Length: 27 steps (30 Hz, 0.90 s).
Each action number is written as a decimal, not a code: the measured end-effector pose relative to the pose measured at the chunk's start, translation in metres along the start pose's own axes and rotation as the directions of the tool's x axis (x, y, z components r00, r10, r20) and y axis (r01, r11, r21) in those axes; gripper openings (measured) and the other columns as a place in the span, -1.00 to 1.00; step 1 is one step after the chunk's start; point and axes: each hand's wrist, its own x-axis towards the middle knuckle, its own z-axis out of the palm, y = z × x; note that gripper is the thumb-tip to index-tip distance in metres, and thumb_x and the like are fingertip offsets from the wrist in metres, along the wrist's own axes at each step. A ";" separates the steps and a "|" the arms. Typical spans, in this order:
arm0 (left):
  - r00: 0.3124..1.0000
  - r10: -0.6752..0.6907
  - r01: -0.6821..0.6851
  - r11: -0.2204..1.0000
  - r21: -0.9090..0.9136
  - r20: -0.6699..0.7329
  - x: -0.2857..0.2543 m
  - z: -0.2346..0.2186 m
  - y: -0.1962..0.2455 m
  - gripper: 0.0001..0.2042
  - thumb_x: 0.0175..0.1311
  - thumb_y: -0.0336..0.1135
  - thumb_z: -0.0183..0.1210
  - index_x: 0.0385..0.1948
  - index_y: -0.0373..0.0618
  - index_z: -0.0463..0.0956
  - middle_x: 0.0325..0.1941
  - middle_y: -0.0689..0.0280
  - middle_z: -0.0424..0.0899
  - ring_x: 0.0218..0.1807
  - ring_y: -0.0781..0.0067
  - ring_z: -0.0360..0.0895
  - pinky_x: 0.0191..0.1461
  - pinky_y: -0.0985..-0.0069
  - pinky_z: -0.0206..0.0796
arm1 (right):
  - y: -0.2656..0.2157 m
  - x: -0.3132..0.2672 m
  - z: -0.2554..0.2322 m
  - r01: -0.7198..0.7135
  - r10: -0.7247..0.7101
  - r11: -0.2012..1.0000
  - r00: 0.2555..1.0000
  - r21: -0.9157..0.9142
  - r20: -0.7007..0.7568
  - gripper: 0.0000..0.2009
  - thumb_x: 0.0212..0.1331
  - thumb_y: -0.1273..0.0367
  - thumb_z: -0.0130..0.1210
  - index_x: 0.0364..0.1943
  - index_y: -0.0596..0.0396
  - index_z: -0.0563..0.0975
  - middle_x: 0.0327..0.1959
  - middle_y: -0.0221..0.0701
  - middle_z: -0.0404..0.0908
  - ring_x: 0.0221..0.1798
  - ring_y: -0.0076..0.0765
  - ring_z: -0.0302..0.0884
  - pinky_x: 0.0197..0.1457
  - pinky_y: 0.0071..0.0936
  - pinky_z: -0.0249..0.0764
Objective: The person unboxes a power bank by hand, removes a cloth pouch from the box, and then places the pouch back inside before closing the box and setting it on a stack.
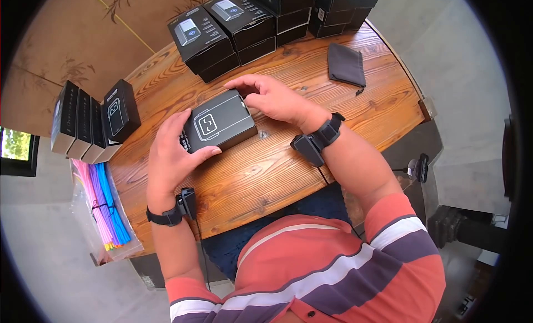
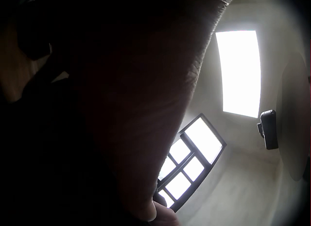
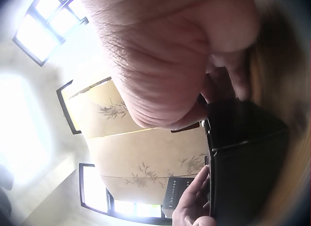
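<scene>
A black box (image 1: 222, 120) with a white line drawing of a square face on its lid lies in front of the person on the wooden table. The left hand (image 1: 169, 148) grips its left end, thumb along the near edge and fingers over the far left side. At the far right corner the right hand (image 1: 269, 98) holds the box, its fingers reaching along the far edge and its thumb bent against the right end. The right wrist view shows the right hand (image 3: 160, 66) against the end of the box (image 3: 248, 167). The left wrist view is mostly dark palm.
Large black boxes (image 1: 211, 45) with a device pictured on top stand stacked at the table's back. Several smaller black boxes (image 1: 83, 120) stand upright at the left. A bag of coloured sticks (image 1: 105, 212) lies front left, and a dark drawstring pouch (image 1: 345, 64) back right.
</scene>
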 end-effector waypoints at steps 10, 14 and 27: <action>0.977 0.166 -0.142 0.975 0.171 -0.136 0.004 0.014 0.002 -0.15 -0.05 0.04 0.73 0.30 -0.26 0.66 0.38 -0.02 0.75 0.38 -0.10 0.69 0.43 0.12 0.47 | -0.012 -0.006 0.006 0.033 -0.057 0.993 0.976 -0.117 -0.209 -0.49 0.28 0.58 0.08 0.35 0.26 0.64 0.21 -0.21 0.77 0.21 -0.35 0.72 0.33 -0.41 0.64; 0.976 0.157 -0.137 0.981 0.134 -0.150 0.003 0.015 0.003 -0.16 -0.05 0.01 0.73 0.31 -0.26 0.66 0.39 -0.03 0.74 0.38 -0.13 0.68 0.46 0.11 0.46 | -0.013 -0.007 0.005 0.042 -0.087 0.983 0.963 -0.178 -0.253 -0.52 0.28 0.57 0.11 0.31 0.27 0.66 0.20 -0.20 0.78 0.25 -0.28 0.72 0.38 -0.36 0.63; 0.852 -0.210 -0.272 0.605 -0.748 -0.479 -0.001 0.038 -0.035 0.17 0.22 0.51 0.48 0.67 -0.17 0.19 0.41 0.04 0.62 0.44 0.21 0.59 0.48 0.28 0.54 | -0.010 -0.004 -0.013 0.004 0.011 0.998 0.973 0.066 -0.230 -0.56 0.41 0.45 0.25 0.37 0.15 0.65 0.25 -0.33 0.71 0.15 -0.53 0.69 0.08 -0.52 0.65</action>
